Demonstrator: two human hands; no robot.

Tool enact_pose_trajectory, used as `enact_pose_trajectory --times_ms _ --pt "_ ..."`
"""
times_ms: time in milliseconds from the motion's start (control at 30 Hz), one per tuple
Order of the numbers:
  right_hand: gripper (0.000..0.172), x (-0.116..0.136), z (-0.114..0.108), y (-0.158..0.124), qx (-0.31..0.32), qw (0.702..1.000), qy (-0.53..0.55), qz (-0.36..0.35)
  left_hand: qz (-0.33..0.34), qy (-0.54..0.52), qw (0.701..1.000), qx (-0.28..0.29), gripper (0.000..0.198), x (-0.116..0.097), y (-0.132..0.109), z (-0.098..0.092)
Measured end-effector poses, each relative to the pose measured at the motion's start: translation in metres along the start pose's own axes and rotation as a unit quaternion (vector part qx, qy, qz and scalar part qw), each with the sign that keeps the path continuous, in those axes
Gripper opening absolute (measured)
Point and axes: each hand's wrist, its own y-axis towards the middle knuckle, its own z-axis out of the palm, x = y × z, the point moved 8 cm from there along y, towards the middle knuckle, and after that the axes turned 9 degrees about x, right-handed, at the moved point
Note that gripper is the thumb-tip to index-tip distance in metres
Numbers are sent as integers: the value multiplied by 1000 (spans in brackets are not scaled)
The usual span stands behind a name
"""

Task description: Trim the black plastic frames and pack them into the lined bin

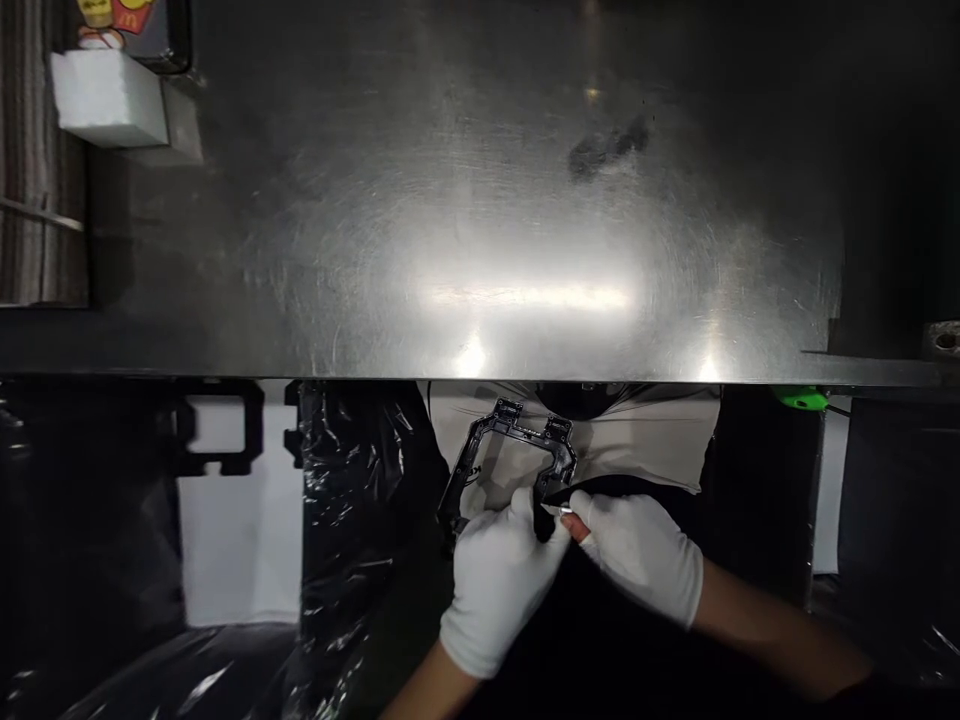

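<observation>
My left hand, in a white glove, is closed on the lower edge of a black plastic frame, which is held tilted below the table's front edge. My right hand, also gloved, has its thumb and a bare fingertip pinched round a small blade-like tool with a shiny metal part. The tool's tip meets the frame's lower right part, beside my left thumb. The contact point is partly hidden by the fingers.
A metal table spans the upper view. White blocks and a dark box with stickers stand at its back left. Below the edge are another black frame, shiny black plastic sheeting and a green object.
</observation>
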Motion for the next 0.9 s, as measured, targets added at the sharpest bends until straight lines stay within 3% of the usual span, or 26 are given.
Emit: enact_pose_trajectory --times_ms 167,367,633,800,900 --pt "41 1 1 -3 1 999 31 14 5 2 999 -36 33 -1 -1 -7" --pt "38 -1 6 -5 -17 997 71 28 2 38 998 -41 44 -4 4 -12" --pt "39 -5 8 -3 -7 992 111 62 -21 46 999 -9 47 0 4 0" --pt "42 -13 7 -5 -50 983 173 35 -36 36 999 -18 47 -3 5 -3" --pt "43 -26 -1 -11 -110 966 232 8 -65 -41 997 29 51 8 6 1"
